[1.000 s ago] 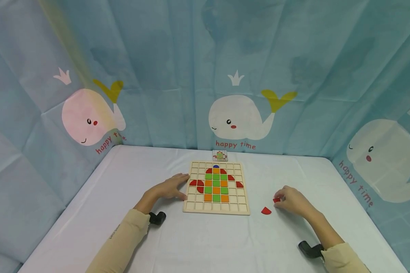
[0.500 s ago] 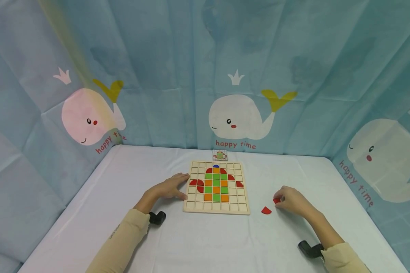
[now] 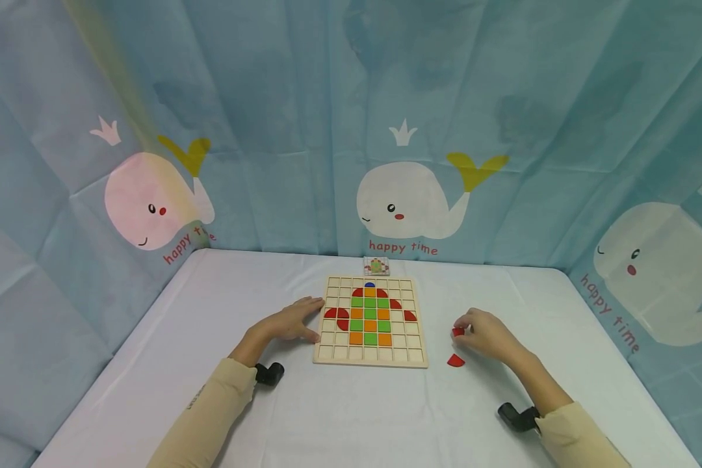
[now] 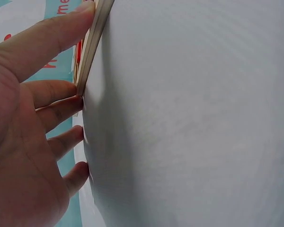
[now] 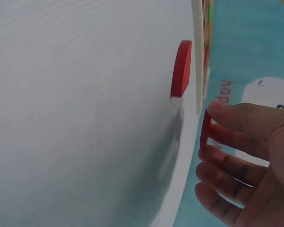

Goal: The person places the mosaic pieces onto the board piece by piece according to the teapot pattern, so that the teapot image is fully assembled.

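The wooden grid board (image 3: 339, 357) lies mid-table, holding green and orange squares, several red quarter-circle pieces and a blue piece. Against its left edge rests my left hand (image 3: 294, 321), thumb and fingers spread; the left wrist view shows the thumb and some fingertips touching the board's side (image 4: 91, 52). To the right of the board, my right hand (image 3: 487, 332) pinches a red quarter-circle piece (image 5: 205, 128) between thumb and fingers, raised off the cloth. A second red quarter-circle piece (image 3: 455, 361) lies on the table just below that hand.
A small pattern card (image 3: 377, 266) sits behind the board, near the table's back edge. White cloth (image 3: 351, 416) covers the table. Behind it hangs a blue curtain (image 3: 269, 130) printed with whales. A black wrist camera (image 3: 517, 417) sticks out from the right sleeve.
My right hand has lifted the red quarter-circle piece and moved left with it, toward the board. The left hand and the other red piece stay where they were.
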The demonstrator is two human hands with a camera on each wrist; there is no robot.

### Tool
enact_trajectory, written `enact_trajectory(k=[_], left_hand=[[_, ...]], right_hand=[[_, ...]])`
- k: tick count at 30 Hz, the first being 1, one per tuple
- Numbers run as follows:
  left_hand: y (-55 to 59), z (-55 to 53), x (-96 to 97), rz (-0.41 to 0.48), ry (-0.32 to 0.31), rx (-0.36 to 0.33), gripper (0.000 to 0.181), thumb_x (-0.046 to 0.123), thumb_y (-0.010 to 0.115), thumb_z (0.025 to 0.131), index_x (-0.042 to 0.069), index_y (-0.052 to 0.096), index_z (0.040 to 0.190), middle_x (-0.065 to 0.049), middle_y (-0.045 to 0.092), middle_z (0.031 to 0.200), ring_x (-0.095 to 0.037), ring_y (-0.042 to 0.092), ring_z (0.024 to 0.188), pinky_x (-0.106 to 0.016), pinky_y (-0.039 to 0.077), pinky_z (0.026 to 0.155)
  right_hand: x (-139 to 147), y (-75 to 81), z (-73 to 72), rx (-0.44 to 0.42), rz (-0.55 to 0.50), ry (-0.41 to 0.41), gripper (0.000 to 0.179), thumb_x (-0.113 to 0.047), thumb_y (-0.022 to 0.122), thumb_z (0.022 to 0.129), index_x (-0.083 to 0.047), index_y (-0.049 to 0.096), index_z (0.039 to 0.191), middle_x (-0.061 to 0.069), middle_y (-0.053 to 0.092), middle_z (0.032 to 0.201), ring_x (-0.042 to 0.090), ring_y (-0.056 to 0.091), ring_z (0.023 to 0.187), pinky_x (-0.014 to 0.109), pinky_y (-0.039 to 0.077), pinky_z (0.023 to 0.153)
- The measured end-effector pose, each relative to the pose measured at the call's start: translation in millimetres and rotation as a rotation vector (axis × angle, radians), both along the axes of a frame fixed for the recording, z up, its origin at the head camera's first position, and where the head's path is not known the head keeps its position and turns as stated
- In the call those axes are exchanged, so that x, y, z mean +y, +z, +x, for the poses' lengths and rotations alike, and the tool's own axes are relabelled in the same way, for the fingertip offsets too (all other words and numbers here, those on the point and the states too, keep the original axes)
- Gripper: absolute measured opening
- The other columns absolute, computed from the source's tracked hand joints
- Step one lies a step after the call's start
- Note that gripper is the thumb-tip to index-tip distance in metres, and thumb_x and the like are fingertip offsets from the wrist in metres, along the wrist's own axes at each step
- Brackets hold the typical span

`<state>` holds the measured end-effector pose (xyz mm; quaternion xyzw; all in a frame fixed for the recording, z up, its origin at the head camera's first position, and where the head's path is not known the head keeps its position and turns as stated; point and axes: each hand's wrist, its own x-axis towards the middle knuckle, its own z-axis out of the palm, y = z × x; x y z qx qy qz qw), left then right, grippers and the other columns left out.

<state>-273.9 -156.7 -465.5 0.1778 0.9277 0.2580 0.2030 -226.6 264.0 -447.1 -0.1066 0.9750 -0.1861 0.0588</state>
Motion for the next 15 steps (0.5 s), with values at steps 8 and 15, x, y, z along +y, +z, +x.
enact_trajectory(k=[8, 15], left_hand=[[-0.4, -0.1, -0.3, -0.003, -0.002, 0.004, 0.087, 0.026, 0.077, 0.082, 0.009, 0.03, 0.153, -0.013, 0.025, 0.162, -0.035, 0.013, 0.152, -0.057, 0.015, 0.122], [0.6, 0.4, 0.0, -0.006, -0.002, 0.003, 0.086, 0.026, 0.077, 0.083, 0.008, 0.03, 0.153, -0.013, 0.025, 0.161, -0.035, 0.013, 0.152, -0.057, 0.015, 0.122]], right_hand=[[-19.8, -0.4, -14.5, 0.004, 0.003, 0.013, 0.022, -0.014, 0.075, 0.082, -0.006, 0.074, 0.102, 0.003, 0.064, 0.092, 0.016, 0.054, 0.079, 0.032, 0.054, 0.072], [-41.7, 2.3, -26.1, 0.009, 0.011, 0.071, 0.022, -0.017, 0.076, 0.082, -0.007, 0.075, 0.102, 0.001, 0.064, 0.09, 0.014, 0.056, 0.08, 0.031, 0.055, 0.074]])
